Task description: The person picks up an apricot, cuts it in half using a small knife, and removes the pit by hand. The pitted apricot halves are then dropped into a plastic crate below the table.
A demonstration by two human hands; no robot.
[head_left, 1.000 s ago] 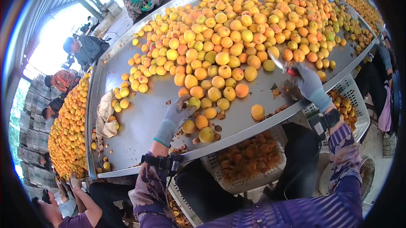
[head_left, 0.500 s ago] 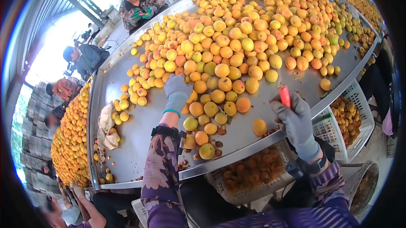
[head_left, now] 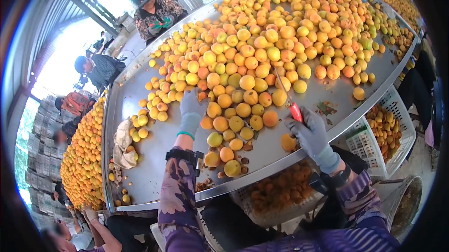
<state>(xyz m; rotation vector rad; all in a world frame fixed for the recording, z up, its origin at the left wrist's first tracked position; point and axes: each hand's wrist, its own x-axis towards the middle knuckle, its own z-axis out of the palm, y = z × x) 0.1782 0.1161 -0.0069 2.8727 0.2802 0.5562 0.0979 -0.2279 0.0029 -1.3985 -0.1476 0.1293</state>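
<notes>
Yellow-orange apricots (head_left: 262, 48) lie heaped across a metal table (head_left: 154, 158). My left hand (head_left: 193, 106), in a grey glove, is at the near left edge of the heap, its fingers curled against a reddish apricot (head_left: 201, 95). Whether it grips that fruit is not certain, as the fingertips are partly hidden. My right hand (head_left: 308, 132), also gloved, is closed round the red handle of a knife (head_left: 295, 111) whose thin blade points up and away over the fruit. A single apricot (head_left: 287, 142) lies just left of my right hand.
A pale cloth (head_left: 123, 144) lies at the table's left. White crates of fruit stand under the near edge (head_left: 280, 191) and at the right (head_left: 406, 132), with a bucket (head_left: 407, 205) below. A co-worker (head_left: 154, 11) is across the table; others are at the left beside another heap.
My right hand has lowered and turned, so the knife blade now shows. My left hand has shifted slightly left beside the fruit. The view has shifted slightly.
</notes>
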